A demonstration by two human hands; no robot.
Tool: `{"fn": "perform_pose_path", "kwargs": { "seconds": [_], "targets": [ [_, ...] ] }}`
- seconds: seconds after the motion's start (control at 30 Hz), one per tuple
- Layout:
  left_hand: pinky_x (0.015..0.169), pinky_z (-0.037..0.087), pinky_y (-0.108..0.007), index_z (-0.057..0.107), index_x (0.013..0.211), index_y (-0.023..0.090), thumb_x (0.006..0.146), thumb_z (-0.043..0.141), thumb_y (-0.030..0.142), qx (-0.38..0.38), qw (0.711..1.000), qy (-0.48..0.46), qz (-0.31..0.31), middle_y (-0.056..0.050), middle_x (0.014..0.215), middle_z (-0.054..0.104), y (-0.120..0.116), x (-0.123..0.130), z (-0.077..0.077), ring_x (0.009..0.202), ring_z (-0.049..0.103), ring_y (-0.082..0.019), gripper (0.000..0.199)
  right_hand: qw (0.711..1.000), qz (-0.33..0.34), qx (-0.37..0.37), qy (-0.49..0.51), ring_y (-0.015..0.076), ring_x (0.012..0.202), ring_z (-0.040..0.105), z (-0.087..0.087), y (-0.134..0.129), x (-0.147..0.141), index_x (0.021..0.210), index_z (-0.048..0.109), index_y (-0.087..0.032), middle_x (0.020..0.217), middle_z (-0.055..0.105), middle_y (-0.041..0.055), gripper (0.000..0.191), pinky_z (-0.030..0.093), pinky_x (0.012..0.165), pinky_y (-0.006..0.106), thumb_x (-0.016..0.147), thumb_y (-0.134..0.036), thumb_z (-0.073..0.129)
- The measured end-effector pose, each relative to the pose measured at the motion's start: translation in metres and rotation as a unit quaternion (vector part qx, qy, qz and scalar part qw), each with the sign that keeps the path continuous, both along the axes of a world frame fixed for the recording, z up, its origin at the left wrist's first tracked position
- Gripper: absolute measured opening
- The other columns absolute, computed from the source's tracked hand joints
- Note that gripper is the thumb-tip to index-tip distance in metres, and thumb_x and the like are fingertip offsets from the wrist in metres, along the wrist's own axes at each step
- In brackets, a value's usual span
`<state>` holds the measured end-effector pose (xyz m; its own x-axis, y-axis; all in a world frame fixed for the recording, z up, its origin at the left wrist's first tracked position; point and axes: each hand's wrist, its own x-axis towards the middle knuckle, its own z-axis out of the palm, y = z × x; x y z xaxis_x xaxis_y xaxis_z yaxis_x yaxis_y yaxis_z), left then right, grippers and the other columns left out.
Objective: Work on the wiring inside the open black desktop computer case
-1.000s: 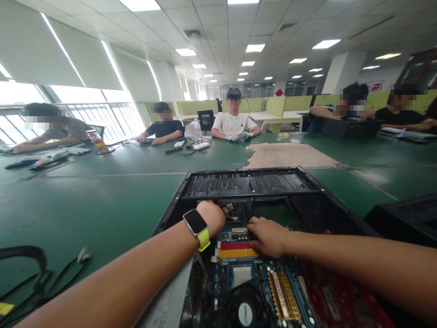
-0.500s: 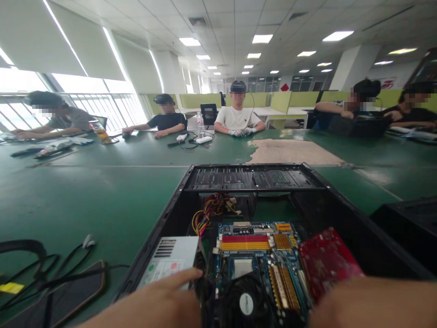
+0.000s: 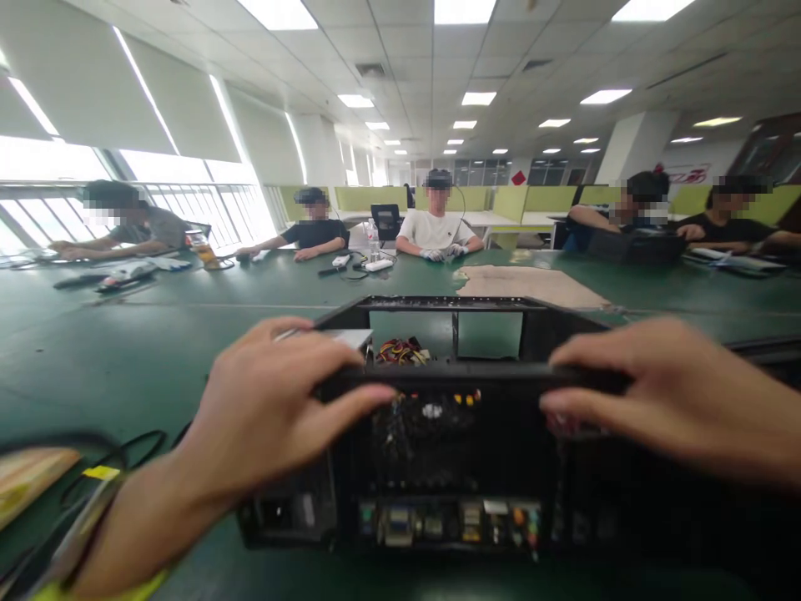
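Observation:
A black computer case [image 3: 450, 467] stands in front of me, its rear side with the coloured ports [image 3: 463, 524] facing me. My left hand [image 3: 281, 392] grips the left part of its upper edge, thumb on the near side. On the right part of the same edge, my right hand [image 3: 626, 376] has a similar grip. Behind the edge, a bundle of coloured wires [image 3: 400, 351] and a bit of the silver power supply [image 3: 350, 337] show inside the case. The rest of the interior is mostly hidden or dark.
The green table [image 3: 125, 359] carries cables and a yellow tag [image 3: 101, 472] at the left. Across it sit several people, one in a white shirt [image 3: 438, 225], near a plastic bottle [image 3: 374, 242] and a beige patch [image 3: 531, 284].
Both hands have come onto the case's near edge. The case is now tilted up, showing its port side, and the motherboard and red card are largely out of sight. The view has tipped upward.

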<state>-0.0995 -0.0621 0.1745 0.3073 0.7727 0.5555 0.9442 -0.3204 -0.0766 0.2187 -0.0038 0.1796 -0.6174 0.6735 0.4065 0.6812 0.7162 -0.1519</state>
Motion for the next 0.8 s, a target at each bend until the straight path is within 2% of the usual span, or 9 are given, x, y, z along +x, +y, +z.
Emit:
{"fn": "perform_pose_path", "kwargs": {
  "seconds": [0.07,0.13,0.2,0.3,0.47,0.57,0.63,0.73,0.8],
  "targets": [
    [0.061,0.038,-0.028,0.068,0.077,0.020,0.081,0.044,0.065,0.020,0.998,-0.001,0.056,0.000,0.059,0.060,0.040,0.003,0.033,0.059,0.054,-0.015,0.051,0.999,-0.030,0.034,-0.021,0.0137,0.059,0.059,0.037,0.033,-0.010,0.085,0.071,-0.018,0.068,0.065,0.0006,0.055,0.041,0.056,0.027,0.076,-0.069,0.053],
    [0.054,0.030,-0.024,0.066,0.071,0.016,0.082,0.037,0.067,0.019,0.995,-0.023,0.100,0.002,0.051,0.050,0.082,0.009,0.061,0.054,0.047,-0.012,0.060,0.992,-0.089,0.090,-0.021,0.0141,0.066,0.060,0.061,0.065,-0.019,0.092,0.071,-0.012,0.073,0.065,0.0021,0.069,0.039,0.062,0.028,0.075,-0.074,0.046],
    [0.053,0.025,-0.023,0.063,0.069,0.014,0.083,0.030,0.068,0.003,0.991,-0.041,0.128,0.005,0.050,0.042,0.114,0.016,0.079,0.055,0.038,-0.009,0.065,0.982,-0.137,0.130,-0.018,0.0144,0.072,0.059,0.072,0.091,-0.025,0.097,0.069,-0.007,0.077,0.065,0.0043,0.078,0.037,0.063,0.028,0.076,-0.075,0.037],
    [0.053,0.020,-0.023,0.055,0.065,0.013,0.082,0.028,0.069,-0.024,0.986,-0.054,0.154,0.007,0.051,0.035,0.135,0.022,0.091,0.058,0.029,-0.007,0.065,0.979,-0.146,0.141,-0.009,0.0120,0.072,0.057,0.077,0.111,-0.031,0.097,0.068,-0.003,0.080,0.065,0.0068,0.084,0.034,0.060,0.026,0.078,-0.075,0.032],
    [0.051,0.018,-0.024,0.044,0.054,0.018,0.082,0.030,0.069,-0.023,0.990,-0.060,0.123,0.007,0.045,0.022,0.133,0.017,0.090,0.057,0.027,-0.008,0.060,0.983,-0.133,0.128,0.009,0.0115,0.067,0.055,0.075,0.112,-0.031,0.094,0.070,-0.004,0.074,0.064,0.0059,0.077,0.033,0.058,0.026,0.079,-0.074,0.039],
    [0.050,0.021,-0.025,0.050,0.054,0.017,0.082,0.033,0.067,-0.009,0.994,-0.064,0.091,0.006,0.043,0.029,0.126,0.013,0.088,0.054,0.032,-0.008,0.060,0.981,-0.132,0.139,0.018,0.0137,0.068,0.055,0.073,0.102,-0.029,0.091,0.071,-0.008,0.073,0.063,0.0060,0.068,0.035,0.061,0.028,0.082,-0.069,0.043],
    [0.050,0.023,-0.025,0.055,0.055,0.016,0.082,0.035,0.068,-0.015,0.995,-0.060,0.077,0.005,0.043,0.036,0.113,0.012,0.086,0.050,0.035,-0.008,0.062,0.981,-0.138,0.133,0.021,0.0152,0.067,0.056,0.069,0.087,-0.026,0.088,0.071,-0.011,0.071,0.063,0.0055,0.061,0.037,0.062,0.030,0.081,-0.066,0.048],
    [0.048,0.024,-0.024,0.059,0.054,0.015,0.081,0.040,0.068,-0.050,0.997,-0.025,0.050,0.003,0.043,0.043,0.075,0.010,0.069,0.044,0.037,-0.008,0.062,0.988,-0.108,0.107,0.012,0.0165,0.061,0.056,0.048,0.049,-0.016,0.083,0.071,-0.016,0.066,0.063,0.0038,0.052,0.039,0.058,0.030,0.078,-0.066,0.054],
    [0.048,0.027,-0.023,0.060,0.054,0.017,0.082,0.043,0.067,-0.070,0.997,0.014,-0.002,0.002,0.045,0.048,0.042,0.007,0.042,0.045,0.042,-0.010,0.060,0.995,-0.055,0.080,-0.007,0.0163,0.060,0.058,0.019,0.017,-0.007,0.081,0.069,-0.020,0.069,0.064,0.0027,0.044,0.041,0.054,0.027,0.080,-0.062,0.055]
  ]
}}
